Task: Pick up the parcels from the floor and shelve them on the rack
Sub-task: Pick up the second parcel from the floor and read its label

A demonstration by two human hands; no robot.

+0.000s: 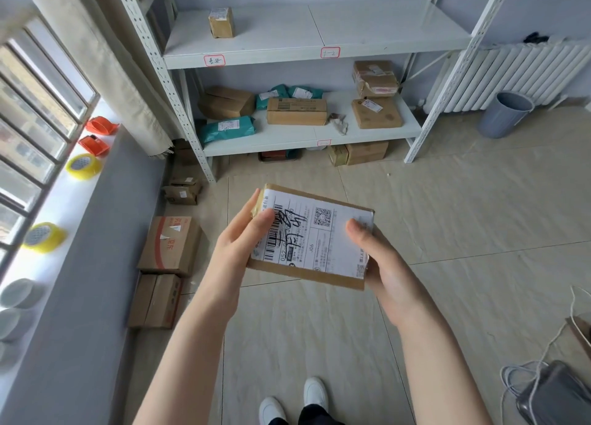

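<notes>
I hold a flat brown cardboard parcel (315, 237) with a large white shipping label in front of me, above the tiled floor. My left hand (238, 242) grips its left edge, thumb on the barcode. My right hand (380, 261) grips its right edge, thumb on the label. The white metal rack (243, 60) stands ahead. Its upper shelf carries one small box (221, 23). The lower shelf holds several brown boxes (296, 111) and teal bags (227, 128). More boxes (171, 245) lie on the floor along the left wall.
A windowsill on the left carries yellow tape rolls (83, 165) and orange tape dispensers (95, 144). A grey bin (505, 114) stands by the white radiator (518, 72) at the right. Cables and a dark device (556, 392) lie at the lower right. Boxes (358, 153) sit under the rack.
</notes>
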